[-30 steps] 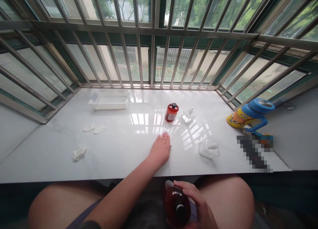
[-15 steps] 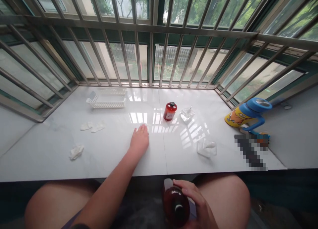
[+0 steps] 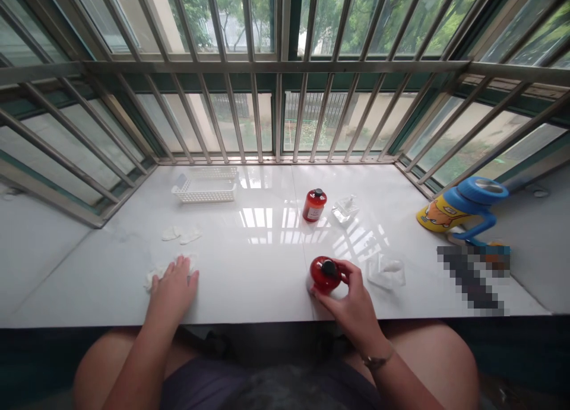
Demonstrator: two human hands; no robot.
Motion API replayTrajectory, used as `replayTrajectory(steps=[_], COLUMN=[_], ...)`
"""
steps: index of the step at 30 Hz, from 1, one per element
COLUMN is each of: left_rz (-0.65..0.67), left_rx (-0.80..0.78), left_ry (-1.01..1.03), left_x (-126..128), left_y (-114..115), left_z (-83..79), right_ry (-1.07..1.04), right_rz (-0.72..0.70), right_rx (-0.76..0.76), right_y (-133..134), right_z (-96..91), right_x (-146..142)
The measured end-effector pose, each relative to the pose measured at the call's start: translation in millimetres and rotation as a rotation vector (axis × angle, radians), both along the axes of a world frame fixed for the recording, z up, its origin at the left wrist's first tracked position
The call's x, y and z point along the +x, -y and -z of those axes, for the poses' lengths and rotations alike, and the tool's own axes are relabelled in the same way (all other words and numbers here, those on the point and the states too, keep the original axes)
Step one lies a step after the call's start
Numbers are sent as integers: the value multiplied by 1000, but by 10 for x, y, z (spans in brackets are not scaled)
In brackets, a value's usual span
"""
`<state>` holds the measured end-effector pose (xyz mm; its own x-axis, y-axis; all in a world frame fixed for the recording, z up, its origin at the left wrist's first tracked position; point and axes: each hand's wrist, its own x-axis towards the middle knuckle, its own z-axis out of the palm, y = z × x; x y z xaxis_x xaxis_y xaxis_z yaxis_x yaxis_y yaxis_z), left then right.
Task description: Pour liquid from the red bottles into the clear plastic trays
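Note:
My right hand (image 3: 354, 291) is closed around a red bottle (image 3: 323, 272) with a black cap, upright at the counter's front part. My left hand (image 3: 173, 288) lies on the counter with its fingers apart, palm down. Crumpled white tissue (image 3: 154, 275) shows at its left side, and a bit of white tissue is visible by the fingertips. How much lies under the hand is hidden. Two more pieces of tissue (image 3: 190, 235) rest just beyond. Farther back stands a second red bottle (image 3: 314, 207) with a black cap and a pale label.
A white perforated basket (image 3: 205, 194) sits at the back left. Right of the far bottle is a clear glass-like container (image 3: 345, 209). A clear box with tissue (image 3: 386, 272) lies near my right hand. A yellow-and-blue flask (image 3: 458, 205) stands at the right. Metal bars (image 3: 278, 125) enclose the counter.
My right hand has raised the red bottle from my lap to the counter. My left hand has moved left and nearer, from the counter's middle to the crumpled tissue. The view has shifted slightly.

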<state>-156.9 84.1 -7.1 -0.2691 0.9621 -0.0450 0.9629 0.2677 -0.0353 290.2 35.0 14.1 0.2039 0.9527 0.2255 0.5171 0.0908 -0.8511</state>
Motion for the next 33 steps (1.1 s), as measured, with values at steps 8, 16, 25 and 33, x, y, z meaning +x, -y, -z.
replayTrajectory(steps=[8,16,25,33], left_rz=[97,389,492,582], left_rx=[296,391,203,88], left_ry=[156,568,1043,1076], left_x=[543,1509,2640,3223], left_y=[73,-444,-1655,-2205], left_z=[118,-172,-743,-661], right_ry=[-24,469,789,704], right_rz=[20,73,298,144], right_rx=[-12,350,113,103], right_y=[-833,-290,309,-125], right_z=[4,-264,138,403], right_x=[142,270,879,1124])
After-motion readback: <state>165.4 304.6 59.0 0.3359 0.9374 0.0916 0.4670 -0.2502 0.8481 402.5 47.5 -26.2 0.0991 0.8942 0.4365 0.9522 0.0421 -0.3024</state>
